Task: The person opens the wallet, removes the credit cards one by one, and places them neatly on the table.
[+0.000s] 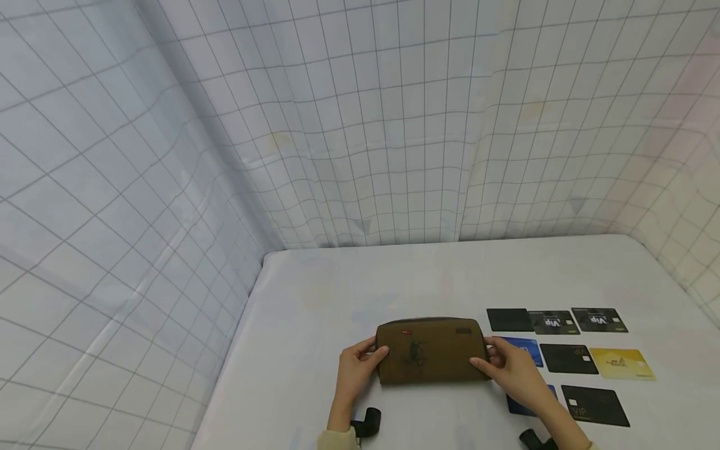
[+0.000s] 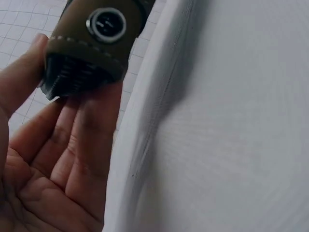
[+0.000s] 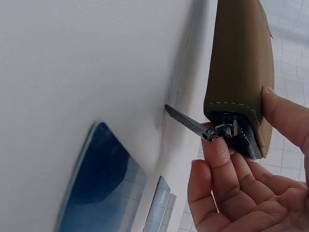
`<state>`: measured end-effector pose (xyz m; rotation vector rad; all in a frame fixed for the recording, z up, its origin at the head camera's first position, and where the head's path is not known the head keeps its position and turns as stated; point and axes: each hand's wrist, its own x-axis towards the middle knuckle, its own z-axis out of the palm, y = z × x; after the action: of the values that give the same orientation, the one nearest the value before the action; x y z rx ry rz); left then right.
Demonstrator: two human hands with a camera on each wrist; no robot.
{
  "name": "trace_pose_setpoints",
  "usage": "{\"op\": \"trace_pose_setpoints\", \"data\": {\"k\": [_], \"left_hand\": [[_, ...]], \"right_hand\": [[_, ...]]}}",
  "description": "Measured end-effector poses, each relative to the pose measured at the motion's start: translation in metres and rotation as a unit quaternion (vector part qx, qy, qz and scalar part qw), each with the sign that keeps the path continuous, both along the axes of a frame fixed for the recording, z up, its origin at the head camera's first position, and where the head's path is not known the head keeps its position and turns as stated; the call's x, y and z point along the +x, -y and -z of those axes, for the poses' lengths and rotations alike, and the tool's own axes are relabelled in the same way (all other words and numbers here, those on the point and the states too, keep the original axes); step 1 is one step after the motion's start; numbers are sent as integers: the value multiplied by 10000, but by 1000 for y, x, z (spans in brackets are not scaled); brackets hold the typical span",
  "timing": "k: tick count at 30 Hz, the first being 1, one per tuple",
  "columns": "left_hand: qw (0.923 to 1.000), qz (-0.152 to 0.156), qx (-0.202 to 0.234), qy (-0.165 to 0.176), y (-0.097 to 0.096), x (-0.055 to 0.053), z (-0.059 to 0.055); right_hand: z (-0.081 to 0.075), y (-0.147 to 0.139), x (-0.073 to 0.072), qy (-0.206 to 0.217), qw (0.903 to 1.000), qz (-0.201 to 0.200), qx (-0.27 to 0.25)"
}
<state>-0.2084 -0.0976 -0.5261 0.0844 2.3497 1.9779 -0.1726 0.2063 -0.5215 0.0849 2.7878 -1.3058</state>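
A long olive-brown zip wallet (image 1: 430,359) is held by its two ends over the white table. My left hand (image 1: 355,365) grips the left end, thumb on the front face and fingers behind. The left wrist view shows a round metal stud (image 2: 107,25) above the wallet's dark zipped corner. At the other end, my right hand (image 1: 514,372) pinches the wallet with its thumb on the front and fingers behind. A metal zipper pull (image 3: 188,123) sticks out from that end, beside the right fingers. The wallet's back is hidden.
To the right lie several cards in rows: black ones such as the VIP card (image 1: 596,405), a yellow card (image 1: 622,364) and a blue card (image 1: 525,350). Another blue card (image 1: 520,406) is partly covered by the right hand. White grid-patterned curtains (image 1: 365,125) surround the table (image 1: 315,287).
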Motion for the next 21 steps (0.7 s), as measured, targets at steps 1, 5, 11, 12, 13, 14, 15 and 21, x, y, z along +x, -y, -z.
{"op": "trace_pose_setpoints", "data": {"k": [1, 5, 11, 12, 13, 14, 15, 21], "left_hand": [[10000, -5, -33, -5, -1, 1, -2], [9996, -25, -266, -53, -2, 3, -4], [9984, -138, -532, -102, -3, 4, -4], [9983, -158, -552, -99, -3, 4, -3], [9981, -164, -579, -113, -3, 4, -3], [9981, -161, -578, -109, -3, 4, -3], [9982, -155, -572, -116, -3, 4, -3], [9986, -126, -492, -124, -2, 4, -4]], "right_hand": [[0, 0, 0, 18, 10000, -12, 6], [2, 0, 1, 23, 9999, -92, 60], [4, -1, 1, 17, 9997, -143, 219], [5, -1, 0, 23, 9996, -145, 231], [5, -1, 0, 29, 9996, -140, 248], [5, -1, 0, 28, 9995, -138, 266], [4, 0, 0, 29, 9995, -130, 276], [4, 0, -1, 18, 9991, -46, 423]]}}
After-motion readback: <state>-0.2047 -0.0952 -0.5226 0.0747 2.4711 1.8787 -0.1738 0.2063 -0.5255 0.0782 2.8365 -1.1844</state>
